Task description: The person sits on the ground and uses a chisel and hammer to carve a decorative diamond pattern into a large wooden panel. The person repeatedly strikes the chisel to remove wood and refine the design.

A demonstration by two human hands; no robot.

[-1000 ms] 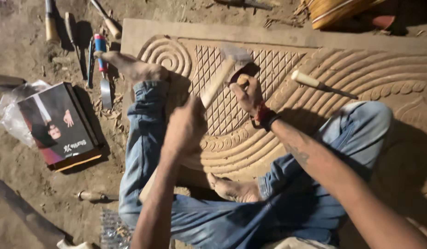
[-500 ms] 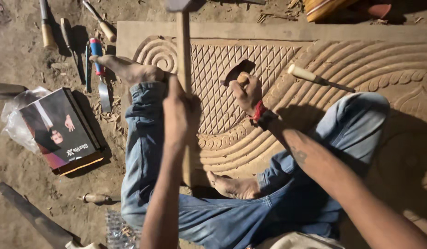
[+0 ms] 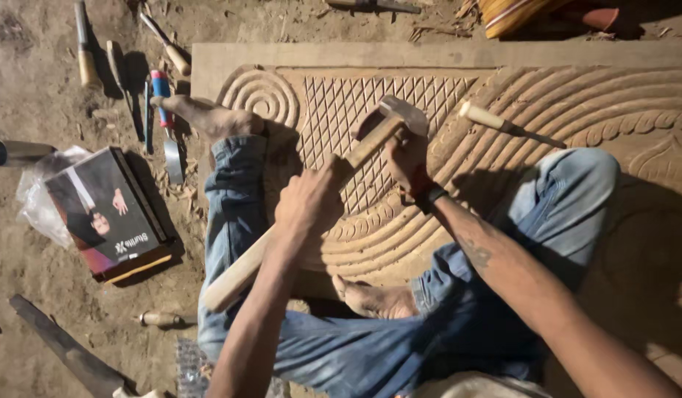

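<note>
I sit on a large carved wooden panel (image 3: 547, 96) with concentric arcs and a cross-hatched lattice. My left hand (image 3: 311, 203) grips the long wooden handle of a mallet (image 3: 370, 140), whose head is down at my right hand. My right hand (image 3: 406, 156) is closed around a chisel on the lattice; the chisel is mostly hidden under the mallet head and my fingers. My jeans-clad legs lie across the panel, with one bare foot (image 3: 208, 116) at its left edge and the other (image 3: 370, 298) tucked under me.
Another wooden-handled chisel (image 3: 503, 124) lies on the panel at the right. Several chisels and tools (image 3: 153, 96) lie on the sandy ground at upper left. A dark box (image 3: 109, 214) on plastic sits to the left, with a metal tube (image 3: 17, 152) and a dark bar (image 3: 61, 354).
The mallet was raised upright half a second ago and has swung down onto the chisel in my right hand. My right hand has stayed on the lattice.
</note>
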